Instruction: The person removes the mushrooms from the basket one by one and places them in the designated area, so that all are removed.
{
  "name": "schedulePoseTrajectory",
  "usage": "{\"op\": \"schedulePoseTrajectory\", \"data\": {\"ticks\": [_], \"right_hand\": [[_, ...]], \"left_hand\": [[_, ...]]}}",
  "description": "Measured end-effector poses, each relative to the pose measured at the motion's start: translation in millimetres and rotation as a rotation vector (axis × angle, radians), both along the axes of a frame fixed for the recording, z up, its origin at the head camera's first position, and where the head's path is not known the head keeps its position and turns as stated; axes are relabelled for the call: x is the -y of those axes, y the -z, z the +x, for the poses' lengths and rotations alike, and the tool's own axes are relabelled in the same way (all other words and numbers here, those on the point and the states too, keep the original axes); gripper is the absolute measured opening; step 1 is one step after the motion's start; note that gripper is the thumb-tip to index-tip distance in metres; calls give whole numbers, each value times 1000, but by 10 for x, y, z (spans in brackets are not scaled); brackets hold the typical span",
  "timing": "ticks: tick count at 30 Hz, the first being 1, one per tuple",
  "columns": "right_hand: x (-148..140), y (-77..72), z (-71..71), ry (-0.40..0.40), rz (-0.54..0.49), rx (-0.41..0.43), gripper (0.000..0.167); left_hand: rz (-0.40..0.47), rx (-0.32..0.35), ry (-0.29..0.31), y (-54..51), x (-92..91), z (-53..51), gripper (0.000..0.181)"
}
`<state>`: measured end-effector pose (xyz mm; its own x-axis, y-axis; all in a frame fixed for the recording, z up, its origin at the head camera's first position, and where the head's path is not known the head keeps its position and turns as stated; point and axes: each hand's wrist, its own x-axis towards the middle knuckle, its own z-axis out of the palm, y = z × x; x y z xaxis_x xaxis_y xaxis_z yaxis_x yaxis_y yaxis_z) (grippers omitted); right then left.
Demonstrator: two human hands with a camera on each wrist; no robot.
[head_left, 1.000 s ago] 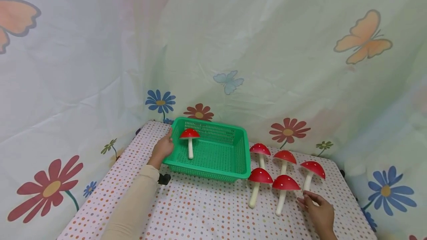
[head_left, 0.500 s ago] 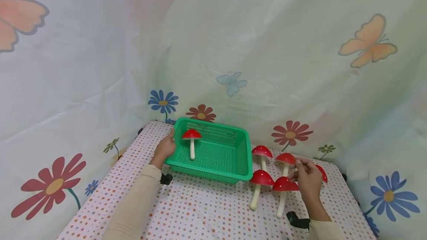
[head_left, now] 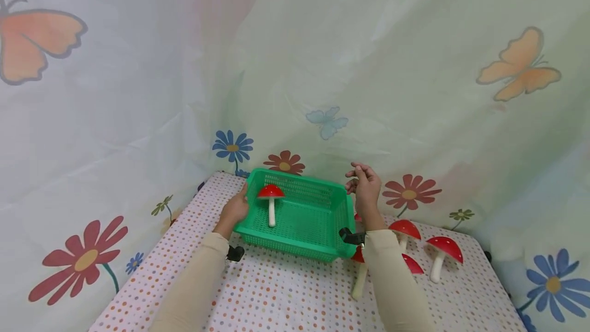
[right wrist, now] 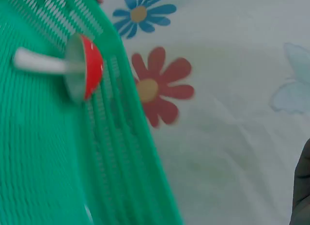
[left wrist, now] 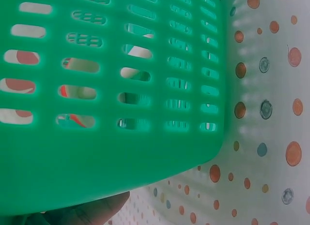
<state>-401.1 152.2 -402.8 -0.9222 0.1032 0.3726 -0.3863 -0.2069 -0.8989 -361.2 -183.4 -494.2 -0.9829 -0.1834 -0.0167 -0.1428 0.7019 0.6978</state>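
Observation:
A green plastic basket (head_left: 304, 219) with slotted walls stands on the dotted tablecloth. One toy mushroom (head_left: 272, 208) with a red, white-dotted cap and white stem lies inside, toward the left end; the right wrist view shows the same mushroom (right wrist: 89, 67) by the basket wall. My left hand (head_left: 235, 209) grips the basket's left rim, and part of a finger (left wrist: 104, 208) shows under the rim in the left wrist view. Raised over the basket's right back corner, my right hand (head_left: 367, 186) has loosely bent fingers and nothing visible in it.
Several more toy mushrooms lie right of the basket, among them a far right mushroom (head_left: 444, 251) and a back mushroom (head_left: 404, 229); my right forearm partly hides others. A printed curtain (head_left: 415, 117) with flowers and butterflies rises behind the table (head_left: 286, 296).
My right hand has moved left and up from the far-right mushroom, across the others, to above the basket's right side. The left hand stays at the rim. The head view has shifted slightly.

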Motion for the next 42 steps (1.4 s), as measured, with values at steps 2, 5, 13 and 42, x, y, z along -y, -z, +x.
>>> {"op": "schedulePoseTrajectory", "data": {"ticks": [2,5,13,42], "right_hand": [[136,108,-104,7,-93,64,22],[307,264,-217,51,-174,150,24],[674,492,-484,80,-44,163,36],[1319,1197,-785,-241,975,171,26]], "left_hand": [[9,-3,-3,37,-26,4,58],[5,-2,0,87,-75,-5,58],[-7,-14,-20,90,-134,-22,58],[-64,-28,-50,74,6,-89,55]]}}
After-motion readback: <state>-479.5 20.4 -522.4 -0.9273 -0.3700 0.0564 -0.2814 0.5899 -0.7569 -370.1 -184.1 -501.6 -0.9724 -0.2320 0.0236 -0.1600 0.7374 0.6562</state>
